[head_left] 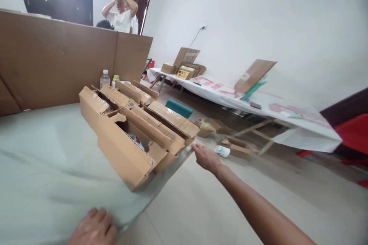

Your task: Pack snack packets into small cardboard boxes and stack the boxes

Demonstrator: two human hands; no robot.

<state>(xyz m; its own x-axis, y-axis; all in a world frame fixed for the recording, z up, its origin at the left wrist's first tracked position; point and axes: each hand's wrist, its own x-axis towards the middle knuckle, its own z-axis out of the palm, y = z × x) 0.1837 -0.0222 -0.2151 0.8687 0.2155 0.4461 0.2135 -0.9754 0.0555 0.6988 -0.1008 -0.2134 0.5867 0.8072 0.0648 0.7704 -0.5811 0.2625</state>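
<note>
Several opened cardboard boxes [135, 134] lie in a row on a table with a pale green cover [43, 168], their flaps torn and standing up. My right hand [205, 157] reaches out with the fingers stretched, and its fingertips touch the right edge of the boxes at the table's corner. My left hand [93, 227] rests flat on the table's near edge, fingers down, holding nothing. Something white shows inside the nearest box.
A tall cardboard screen [57, 61] stands along the table's far side, with a water bottle [104, 78] beside it. A person in a white shirt [122, 11] stands behind it. A long white-covered table [244, 99] with boxes runs along the wall. Loose boxes lie on the floor [232, 145].
</note>
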